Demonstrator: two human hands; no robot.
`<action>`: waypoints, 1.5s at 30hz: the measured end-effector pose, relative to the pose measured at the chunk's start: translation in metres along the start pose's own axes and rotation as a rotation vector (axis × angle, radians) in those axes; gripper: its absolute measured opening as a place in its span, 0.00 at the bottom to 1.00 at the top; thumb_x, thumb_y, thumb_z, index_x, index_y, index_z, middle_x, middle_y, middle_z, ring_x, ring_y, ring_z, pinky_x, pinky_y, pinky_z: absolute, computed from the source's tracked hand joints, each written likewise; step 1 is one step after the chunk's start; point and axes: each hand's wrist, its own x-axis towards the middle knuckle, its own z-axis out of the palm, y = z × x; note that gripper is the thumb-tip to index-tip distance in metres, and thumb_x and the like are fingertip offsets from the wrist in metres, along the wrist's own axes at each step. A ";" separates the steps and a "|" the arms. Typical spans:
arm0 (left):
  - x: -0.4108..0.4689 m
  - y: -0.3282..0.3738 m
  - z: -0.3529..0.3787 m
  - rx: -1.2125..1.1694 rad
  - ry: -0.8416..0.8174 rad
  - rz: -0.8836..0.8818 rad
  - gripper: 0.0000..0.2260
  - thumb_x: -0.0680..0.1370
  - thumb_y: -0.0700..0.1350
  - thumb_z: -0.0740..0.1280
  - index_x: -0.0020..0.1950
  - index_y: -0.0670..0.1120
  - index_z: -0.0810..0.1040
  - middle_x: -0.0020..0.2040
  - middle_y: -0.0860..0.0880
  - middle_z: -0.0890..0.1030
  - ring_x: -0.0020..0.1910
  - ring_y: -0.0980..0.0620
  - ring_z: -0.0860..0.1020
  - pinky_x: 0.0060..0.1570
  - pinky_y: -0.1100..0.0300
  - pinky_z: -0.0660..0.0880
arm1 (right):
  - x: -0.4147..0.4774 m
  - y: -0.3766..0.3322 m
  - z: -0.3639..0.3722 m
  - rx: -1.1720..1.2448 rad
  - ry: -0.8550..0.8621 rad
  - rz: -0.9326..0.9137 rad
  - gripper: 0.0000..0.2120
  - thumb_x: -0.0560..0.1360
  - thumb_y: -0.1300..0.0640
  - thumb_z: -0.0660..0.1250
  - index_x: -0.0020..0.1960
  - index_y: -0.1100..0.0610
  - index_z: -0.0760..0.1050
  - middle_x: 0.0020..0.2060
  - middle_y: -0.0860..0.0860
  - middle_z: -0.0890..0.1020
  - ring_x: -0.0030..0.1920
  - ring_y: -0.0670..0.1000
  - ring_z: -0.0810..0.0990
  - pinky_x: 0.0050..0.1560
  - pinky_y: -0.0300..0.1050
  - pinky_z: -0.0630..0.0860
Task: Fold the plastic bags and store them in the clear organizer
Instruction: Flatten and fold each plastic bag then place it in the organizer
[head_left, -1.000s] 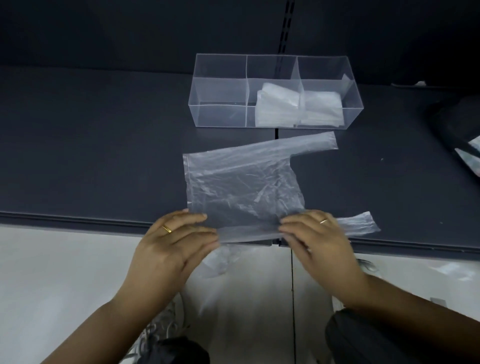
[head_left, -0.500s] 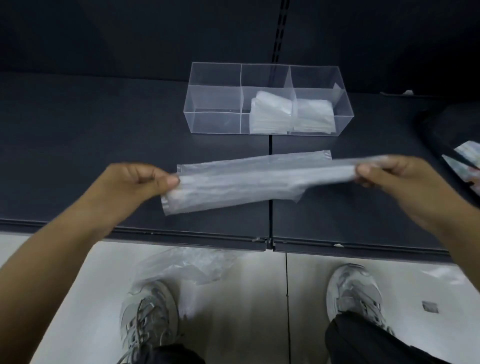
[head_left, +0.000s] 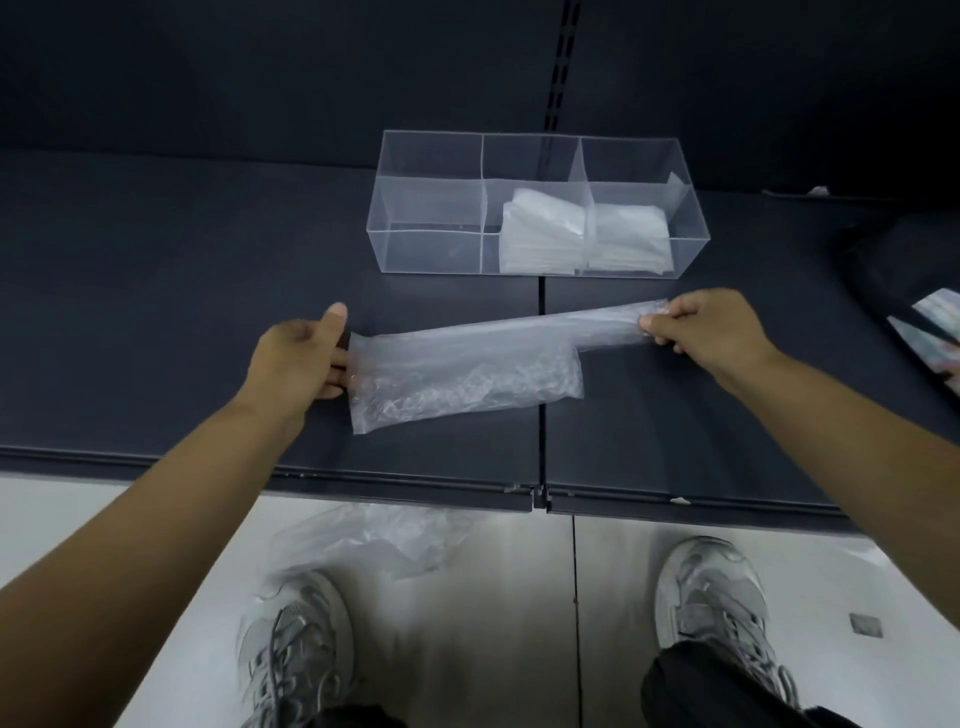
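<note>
At mid-left of the frame, reaches in over the dark shelf with the left hand: fingers fairly straight, laid against the left end of the plastic bag, thumb raised clear of it, nothing pinched. Has the bag lying as a long, crinkled, folded band across the middle of the shelf, its wide part flat toward the left, a narrow strip running on up to the right. Pinches the far end of that strip at mid-right with the right hand, curled tight against the thumb. Shows, upper centre, behind the bag and apart from it, the clear organizer with three compartments, folded bags in the middle and right ones. Shows, lower centre, a loose bag on the pale floor just beyond the grey shoes.
</note>
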 end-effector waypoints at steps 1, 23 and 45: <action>-0.008 -0.002 -0.001 -0.023 -0.013 -0.025 0.14 0.77 0.59 0.64 0.42 0.49 0.77 0.34 0.51 0.82 0.29 0.55 0.80 0.32 0.61 0.74 | 0.001 0.001 0.000 0.001 0.002 0.003 0.09 0.72 0.57 0.73 0.36 0.60 0.78 0.31 0.52 0.80 0.30 0.45 0.74 0.34 0.36 0.71; -0.043 -0.050 0.019 1.111 -0.157 0.758 0.38 0.74 0.69 0.34 0.78 0.49 0.46 0.78 0.53 0.46 0.77 0.55 0.44 0.75 0.52 0.39 | -0.077 -0.092 0.069 -0.293 0.111 -0.634 0.15 0.75 0.66 0.64 0.62 0.61 0.75 0.59 0.58 0.73 0.60 0.56 0.72 0.64 0.42 0.65; -0.040 -0.030 0.010 1.112 -0.250 0.778 0.43 0.71 0.72 0.44 0.79 0.50 0.42 0.79 0.51 0.39 0.76 0.53 0.37 0.74 0.51 0.34 | -0.062 0.002 0.035 -0.494 0.004 -0.616 0.23 0.76 0.53 0.67 0.69 0.56 0.68 0.70 0.54 0.66 0.71 0.54 0.63 0.70 0.57 0.60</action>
